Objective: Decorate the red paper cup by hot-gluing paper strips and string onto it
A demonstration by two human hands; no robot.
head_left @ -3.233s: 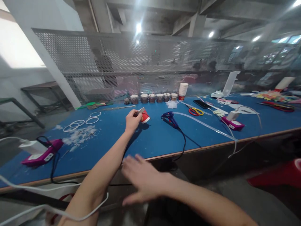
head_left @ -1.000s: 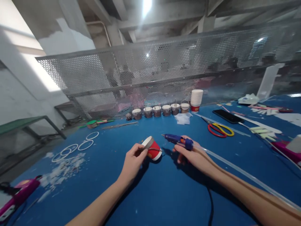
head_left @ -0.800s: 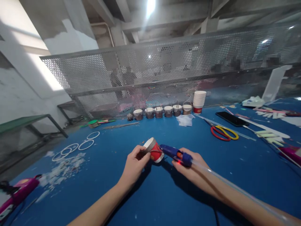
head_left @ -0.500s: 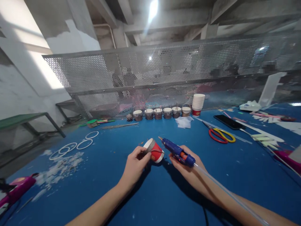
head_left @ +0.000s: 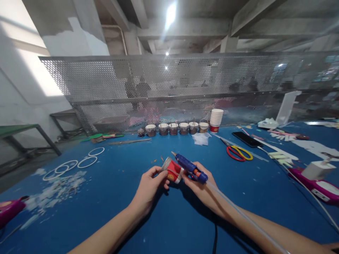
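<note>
A red paper cup (head_left: 174,172) with a grey band near its rim lies tilted in my left hand (head_left: 150,187), whose thumb and fingers grip it at the rim end. My right hand (head_left: 202,185) is wrapped round a blue glue gun (head_left: 188,165). The gun's brass tip points up and left, just above the cup. A long clear glue stick runs from the gun's rear along my right forearm. Whether the tip touches the cup is hard to tell.
Several small grey-wrapped cups (head_left: 173,129) stand in a row at the back beside a cup stack (head_left: 216,120). Scissors (head_left: 239,153) and a phone (head_left: 247,139) lie right. White rings (head_left: 87,162) and scraps (head_left: 57,192) lie left. A magenta power strip (head_left: 315,187) sits far right.
The cup has turned so its side faces me more, and the glue gun's tip has moved left over it. The view has shifted a little to the right.
</note>
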